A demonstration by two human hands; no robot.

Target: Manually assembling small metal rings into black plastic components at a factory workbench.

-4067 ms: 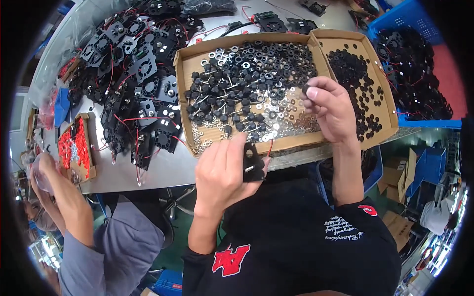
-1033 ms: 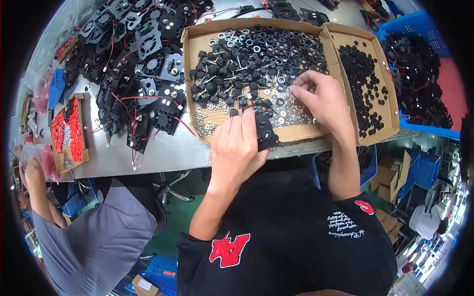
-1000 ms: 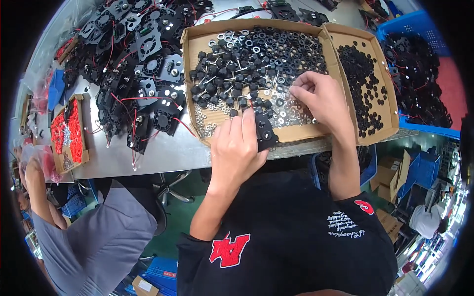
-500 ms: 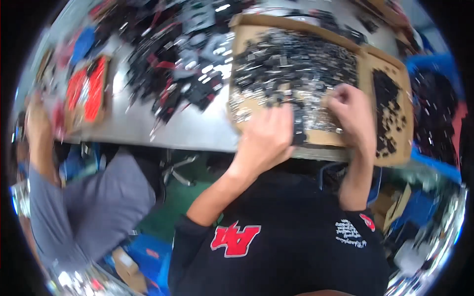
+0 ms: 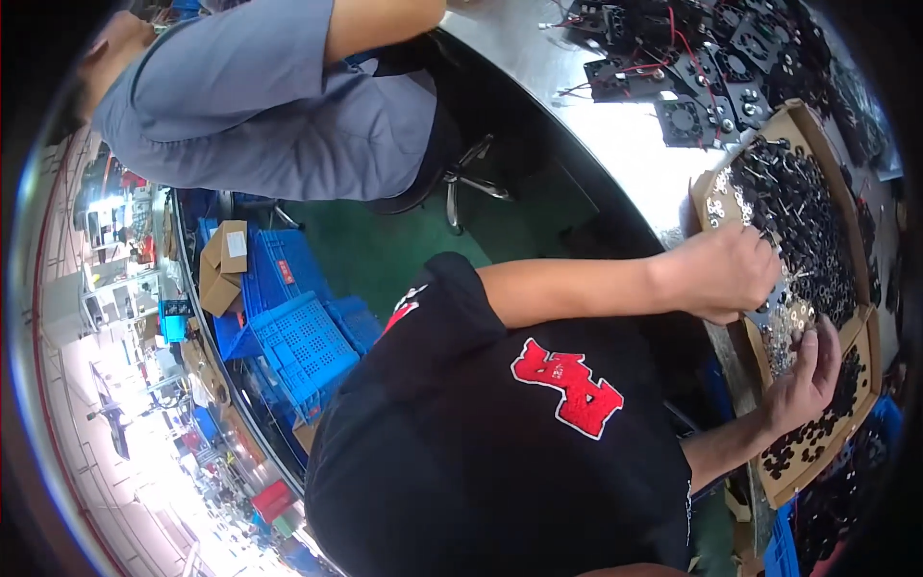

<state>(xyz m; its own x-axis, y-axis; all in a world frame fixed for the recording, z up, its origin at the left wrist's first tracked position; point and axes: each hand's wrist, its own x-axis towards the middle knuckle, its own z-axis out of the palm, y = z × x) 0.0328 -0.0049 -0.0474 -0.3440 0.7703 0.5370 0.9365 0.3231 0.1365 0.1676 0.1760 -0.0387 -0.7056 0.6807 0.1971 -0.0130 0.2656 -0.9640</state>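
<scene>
My left hand is closed in a fist over the near edge of a shallow cardboard tray. Whatever its fingers hold is hidden underneath. Beside it, my right hand has thumb and fingertips brought together over small silver metal pieces; anything pinched there is too small to name. Black screws lie heaped across the tray's far part. An adjoining cardboard compartment holds small black round parts.
Several black fans with red wires lie on the metal table. A co-worker's grey sleeve is at upper left. A wheeled chair base, blue crates and a cardboard box stand on the floor side.
The view has swung left and tilted, so the tray and both my hands now sit at the right. Both hands remain over the tray, close together.
</scene>
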